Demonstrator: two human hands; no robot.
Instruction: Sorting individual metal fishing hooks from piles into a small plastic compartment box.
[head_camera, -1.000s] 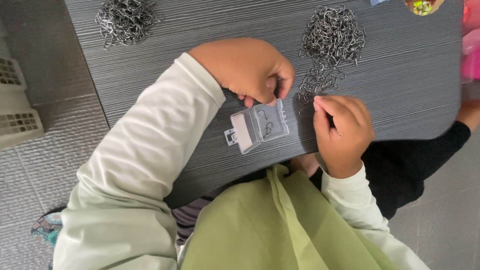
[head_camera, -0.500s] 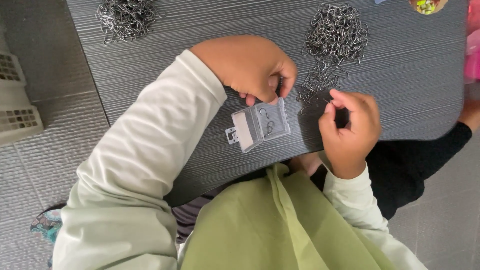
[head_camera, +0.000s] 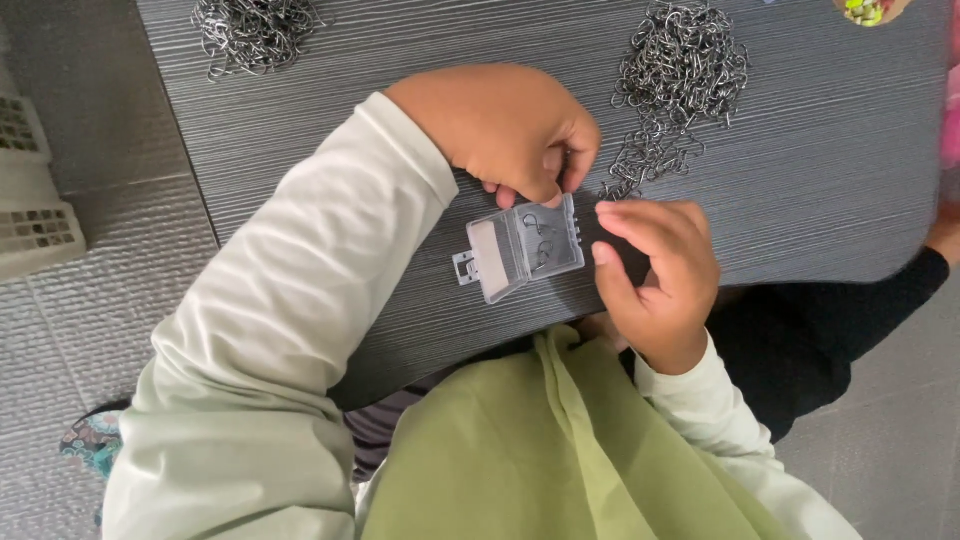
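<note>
**Small clear box between two hands near the table's front edge**

A small clear plastic box (head_camera: 525, 248) lies flat on the dark grey table (head_camera: 800, 190), a little in from the table's near edge. It has a hinged tab at its left end, and a few thin metal hooks show through its clear side.

The left hand (head_camera: 500, 125) rests just above the box. Its fingertips (head_camera: 560, 180) are pinched together at the box's upper right corner, touching its rim; whether a hook is held between them cannot be told. The right hand (head_camera: 655, 270) sits just right of the box, thumb and forefinger drawn close together at the box's right edge, with nothing clearly visible between them.

A large pile of metal hooks (head_camera: 680, 75) lies beyond the right hand, its loose tail running down nearly to the fingers of both hands. A second pile of hooks (head_camera: 255, 30) lies far off at the table's upper left, well apart from the box.

The table between the two piles is bare. Its left edge drops to a grey tiled floor (head_camera: 90, 320), where a white slotted basket (head_camera: 30, 200) stands.
</note>
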